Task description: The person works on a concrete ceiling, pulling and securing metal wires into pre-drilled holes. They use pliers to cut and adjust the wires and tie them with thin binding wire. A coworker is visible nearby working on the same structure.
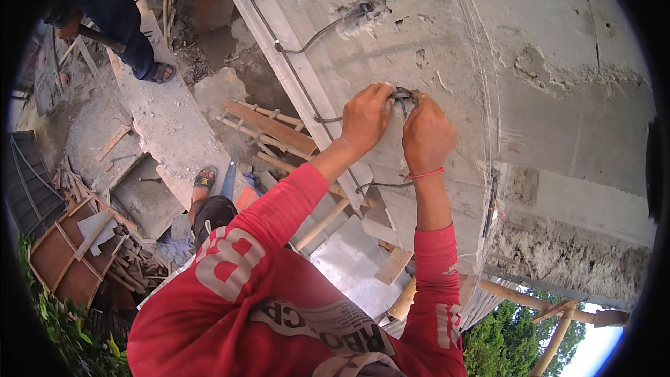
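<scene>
A bent dark metal rod (pixel 403 93) shows between my hands, close against the grey concrete wall (pixel 433 35). The fingers of my left hand (pixel 366 120) are closed on its left side. On its other side, my right hand (pixel 430 136), with a red band at the wrist, is closed with the fingers curled in. Both sets of fingertips are partly hidden. A thin rod (pixel 328 120) runs from behind my left hand to a long dark steel bar (pixel 264 19) along the wall's edge. Similar rods (pixel 317 36) reach that bar above and below.
At upper left a person (pixel 115 17) in dark trousers and sandals holds a pole-like tool. A rubble-strewn plank (pixel 164 108) runs toward my sandalled foot (pixel 204 180). Beside it lie a wooden ladder (pixel 269 126) and scrap wood (pixel 105 258). Bamboo poles (pixel 537 304) stand at lower right.
</scene>
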`<state>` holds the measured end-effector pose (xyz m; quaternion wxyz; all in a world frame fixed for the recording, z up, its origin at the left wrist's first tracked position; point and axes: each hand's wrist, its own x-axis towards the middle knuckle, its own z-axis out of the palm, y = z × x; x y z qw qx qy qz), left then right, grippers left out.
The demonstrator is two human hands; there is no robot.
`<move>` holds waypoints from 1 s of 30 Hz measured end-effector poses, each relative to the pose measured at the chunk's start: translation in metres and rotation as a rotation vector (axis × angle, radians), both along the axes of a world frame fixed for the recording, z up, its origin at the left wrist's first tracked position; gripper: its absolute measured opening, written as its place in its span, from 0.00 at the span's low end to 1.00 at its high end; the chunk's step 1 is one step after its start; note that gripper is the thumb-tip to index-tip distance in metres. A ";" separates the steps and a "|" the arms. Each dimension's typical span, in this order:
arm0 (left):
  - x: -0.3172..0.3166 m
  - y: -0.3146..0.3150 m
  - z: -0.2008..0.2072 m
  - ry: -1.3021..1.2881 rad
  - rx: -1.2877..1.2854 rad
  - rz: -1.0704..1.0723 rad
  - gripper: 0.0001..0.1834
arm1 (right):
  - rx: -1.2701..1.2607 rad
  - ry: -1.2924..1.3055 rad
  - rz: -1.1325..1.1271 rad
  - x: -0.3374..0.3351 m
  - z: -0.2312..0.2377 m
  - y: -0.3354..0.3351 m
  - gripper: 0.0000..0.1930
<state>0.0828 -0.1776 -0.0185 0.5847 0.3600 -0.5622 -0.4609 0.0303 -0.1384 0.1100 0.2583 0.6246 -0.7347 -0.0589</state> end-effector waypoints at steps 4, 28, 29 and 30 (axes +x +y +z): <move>0.000 -0.002 -0.001 0.006 0.027 -0.030 0.12 | -0.122 -0.138 -0.164 0.002 -0.013 0.004 0.10; -0.006 -0.010 -0.011 -0.040 -0.040 -0.013 0.10 | 0.172 0.346 0.213 -0.024 0.012 0.000 0.05; -0.006 -0.009 -0.012 -0.044 -0.037 -0.016 0.10 | 0.178 0.367 0.217 -0.023 0.011 -0.001 0.05; -0.006 -0.010 -0.012 -0.057 -0.039 -0.013 0.10 | 0.184 0.386 0.221 -0.023 0.011 -0.003 0.05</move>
